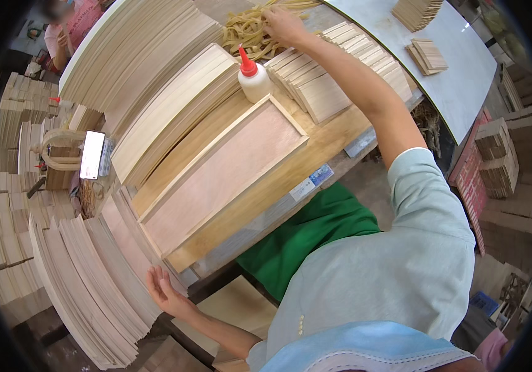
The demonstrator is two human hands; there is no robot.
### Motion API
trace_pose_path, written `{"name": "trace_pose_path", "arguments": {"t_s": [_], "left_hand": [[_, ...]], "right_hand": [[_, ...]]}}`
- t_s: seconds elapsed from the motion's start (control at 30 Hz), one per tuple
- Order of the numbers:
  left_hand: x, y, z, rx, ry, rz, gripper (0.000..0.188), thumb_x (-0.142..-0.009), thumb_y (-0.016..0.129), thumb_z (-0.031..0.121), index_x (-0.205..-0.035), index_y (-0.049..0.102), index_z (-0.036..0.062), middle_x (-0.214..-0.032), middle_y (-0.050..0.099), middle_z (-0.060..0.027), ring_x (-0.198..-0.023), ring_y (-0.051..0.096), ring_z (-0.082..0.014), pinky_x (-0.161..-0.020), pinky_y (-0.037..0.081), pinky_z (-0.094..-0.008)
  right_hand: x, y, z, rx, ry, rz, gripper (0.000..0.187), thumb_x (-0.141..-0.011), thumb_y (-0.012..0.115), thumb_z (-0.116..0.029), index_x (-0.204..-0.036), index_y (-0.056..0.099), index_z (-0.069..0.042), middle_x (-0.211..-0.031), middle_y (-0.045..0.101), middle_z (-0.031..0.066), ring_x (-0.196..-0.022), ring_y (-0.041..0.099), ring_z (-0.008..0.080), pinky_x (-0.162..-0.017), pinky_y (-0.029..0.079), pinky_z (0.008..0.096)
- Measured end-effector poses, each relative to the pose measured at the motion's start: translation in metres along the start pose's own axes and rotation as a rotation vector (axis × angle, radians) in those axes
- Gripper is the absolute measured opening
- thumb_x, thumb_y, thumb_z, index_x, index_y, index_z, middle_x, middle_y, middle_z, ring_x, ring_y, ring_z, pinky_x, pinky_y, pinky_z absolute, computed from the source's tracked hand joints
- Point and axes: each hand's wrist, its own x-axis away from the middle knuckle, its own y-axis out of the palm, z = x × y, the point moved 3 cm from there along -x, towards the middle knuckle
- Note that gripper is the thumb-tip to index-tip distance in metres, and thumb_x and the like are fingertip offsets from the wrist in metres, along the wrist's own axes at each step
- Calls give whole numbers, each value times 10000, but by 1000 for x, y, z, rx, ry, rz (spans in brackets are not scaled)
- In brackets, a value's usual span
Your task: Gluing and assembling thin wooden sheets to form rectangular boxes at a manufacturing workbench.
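My right hand (283, 26) reaches to the far side of the bench, its fingers curled onto a tangled pile of tan rubber bands (247, 31) and closed on a band there. My left hand (165, 292) is at the near left, fingers stretched and apart, beside the edge of a stack of thin wooden panels (131, 235); nothing shows in it. Between my hands lies a shallow wooden tray (222, 177) with a pinkish plywood base and a thin raised rim. A white glue bottle (255, 84) with a red nozzle stands upright at its far end.
Small wooden slats (321, 93) lie in a row right of the bottle. Long boards (173, 111) are stacked beyond the tray. A phone (92, 155) stands at the left. A white table (427, 93) at the right bears wood pieces. Another person (77, 31) is at the far left.
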Motion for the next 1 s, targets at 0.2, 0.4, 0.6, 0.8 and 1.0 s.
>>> {"name": "trace_pose_path", "arguments": {"t_s": [0.2,0.4,0.6,0.8,1.0], "left_hand": [[31,-15,2,-30,-39,56,345,-970,474,36,-1307,488,-36,-1294,542,-165,-1185,546,-269,-1011,444,-400],[38,-9,13,19,-19,29,317,-963,486,32,-1267,515,-53,-1260,563,-162,-1160,559,-256,-1007,455,-391],[42,4,28,28,59,60,287,-951,489,6,-1219,542,-81,-1181,598,-189,-1108,587,-258,-979,475,-382],[46,104,95,170,200,-323,388,-823,602,-67,-1209,561,-63,-1185,596,-177,-1057,614,-245,-954,481,-356],[43,219,154,47,515,-574,617,-796,732,155,-1321,464,-28,-1284,531,-180,-1177,521,-295,-945,462,-357]], "right_hand": [[-10,17,-12,52,-211,19,204,-812,570,-133,-979,667,-65,-1055,614,138,-1001,586,324,-850,483,431],[-59,3,39,-221,237,197,199,-809,606,-192,-830,696,-16,-861,700,162,-821,668,287,-734,511,389],[-72,-92,39,-948,254,129,193,-853,601,-208,-889,660,-28,-771,667,72,-703,619,146,-666,495,283],[39,-234,-98,-1246,344,-244,198,-963,556,-213,-1029,595,-31,-661,549,5,-503,536,96,-498,483,233],[142,-227,-210,-1320,222,-727,214,-962,537,-181,-1050,593,5,-567,495,-12,-408,430,41,-374,297,192]]}}
